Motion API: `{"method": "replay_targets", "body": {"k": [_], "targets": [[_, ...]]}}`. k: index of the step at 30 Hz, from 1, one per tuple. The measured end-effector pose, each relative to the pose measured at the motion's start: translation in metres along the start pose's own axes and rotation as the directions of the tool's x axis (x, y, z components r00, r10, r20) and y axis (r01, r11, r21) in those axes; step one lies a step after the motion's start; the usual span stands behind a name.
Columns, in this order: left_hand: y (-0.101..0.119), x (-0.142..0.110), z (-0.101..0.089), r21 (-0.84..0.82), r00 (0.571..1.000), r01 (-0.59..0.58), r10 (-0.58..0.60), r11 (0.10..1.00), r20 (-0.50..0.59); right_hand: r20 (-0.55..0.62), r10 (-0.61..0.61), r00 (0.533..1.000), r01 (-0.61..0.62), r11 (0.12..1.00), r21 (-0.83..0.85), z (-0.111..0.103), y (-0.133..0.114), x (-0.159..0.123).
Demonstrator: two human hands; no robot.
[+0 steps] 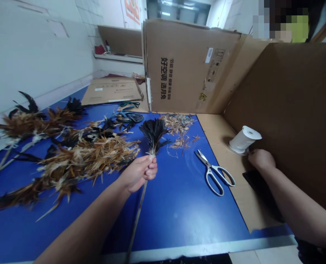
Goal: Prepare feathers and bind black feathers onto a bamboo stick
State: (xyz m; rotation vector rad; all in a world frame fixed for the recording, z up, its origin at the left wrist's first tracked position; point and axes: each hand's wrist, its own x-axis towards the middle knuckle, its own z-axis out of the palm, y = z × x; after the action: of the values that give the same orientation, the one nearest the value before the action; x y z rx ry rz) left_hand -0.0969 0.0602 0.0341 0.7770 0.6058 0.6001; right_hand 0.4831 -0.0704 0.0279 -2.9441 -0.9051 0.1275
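Note:
My left hand (143, 170) is closed round the thin stick of a feather duster (154, 135), just below its tuft of black feathers. Pale binding shows where the quills meet the stick, and the lower stick runs down to the table's near edge. At the right, my right hand (261, 160) is curled closed beside the base of a white spool of string (242, 140). What its fingers hold is hidden. Between the hands lie scissors (214, 172) with white handles, their blades slightly apart and pointing away from me.
Loose brown and black feathers (88, 157) cover the left of the blue table (174, 212). Feathered sticks (42, 124) lie behind them. Small feather scraps (176, 124) sit near a tall cardboard box (185, 69). A flat black object (262, 194) lies under my right forearm.

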Motion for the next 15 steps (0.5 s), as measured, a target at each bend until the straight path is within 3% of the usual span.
{"method": "replay_targets", "body": {"k": [7, 11, 15], "targets": [[-0.005, 0.004, -0.005, -0.02, 1.0, 0.012, -0.012, 1.0, 0.002, -0.04, -0.022, 0.999, 0.021, 0.999, -0.04, -0.006, -0.005, 0.0], [-0.006, 0.006, -0.006, -0.022, 1.0, 0.02, -0.02, 1.0, 0.009, -0.19, -0.01, 0.982, 0.003, 0.999, -0.038, -0.027, 0.001, -0.017], [-0.005, 0.007, -0.007, -0.033, 1.0, 0.024, -0.024, 0.999, 0.005, -0.355, 0.003, 0.935, -0.012, 1.0, -0.023, -0.056, 0.008, -0.036]]}}
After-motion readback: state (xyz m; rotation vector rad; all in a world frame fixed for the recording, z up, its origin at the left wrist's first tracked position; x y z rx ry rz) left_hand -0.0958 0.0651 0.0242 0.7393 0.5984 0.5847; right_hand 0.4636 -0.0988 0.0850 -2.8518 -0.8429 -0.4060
